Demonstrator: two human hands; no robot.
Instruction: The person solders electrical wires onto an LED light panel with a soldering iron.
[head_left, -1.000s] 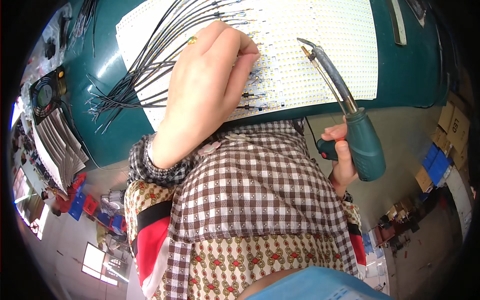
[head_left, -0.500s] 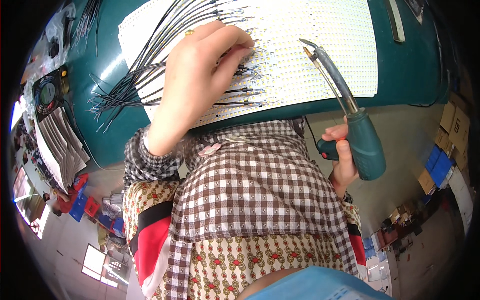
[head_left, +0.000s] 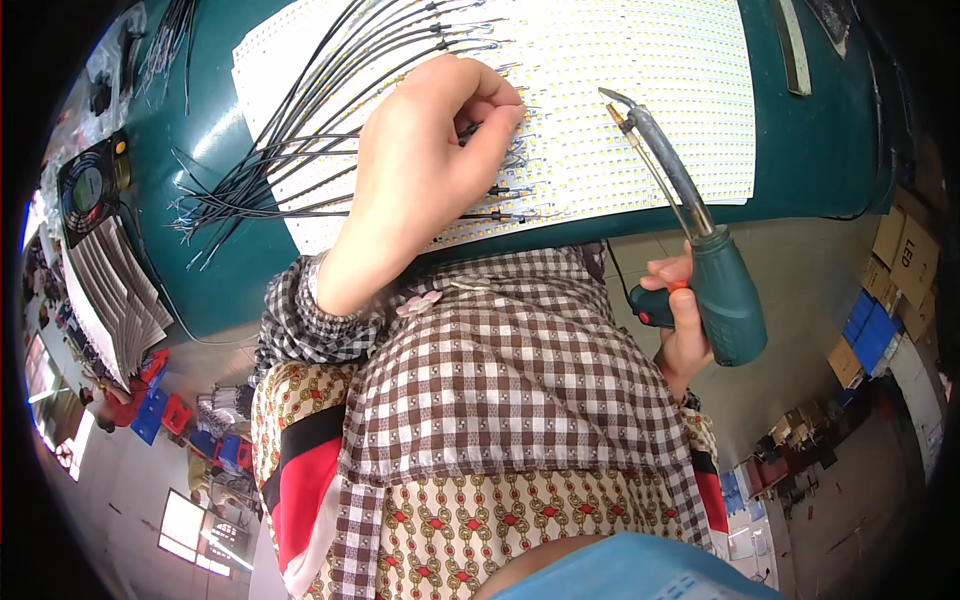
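Observation:
My left hand [head_left: 420, 160] lies over a row of black cables [head_left: 300, 150]. Its thumb and forefinger are pinched together on a cable's wire end, mostly hidden by the fingers. Beneath is a large white LED board [head_left: 640, 50] dotted with rows of small yellowish chips. The cables run across its left part, their thin stripped ends pointing right. Wrapped round the grip of a green soldering gun [head_left: 728, 300], my right hand [head_left: 684, 335] stays by the table's near edge. The gun's bent metal tip points up and left, over the board, apart from the cable ends.
The green table [head_left: 220, 290] carries a small black fan [head_left: 90, 185] at the left, beside a stack of white sheets [head_left: 115, 290]. Another cable bundle [head_left: 172, 40] lies far left. A metal strip [head_left: 790, 45] lies far right. Cardboard boxes [head_left: 905, 250] stand on the right.
My left hand has shifted right and slightly nearer along the cable ends, still pinched. The soldering gun has moved only slightly.

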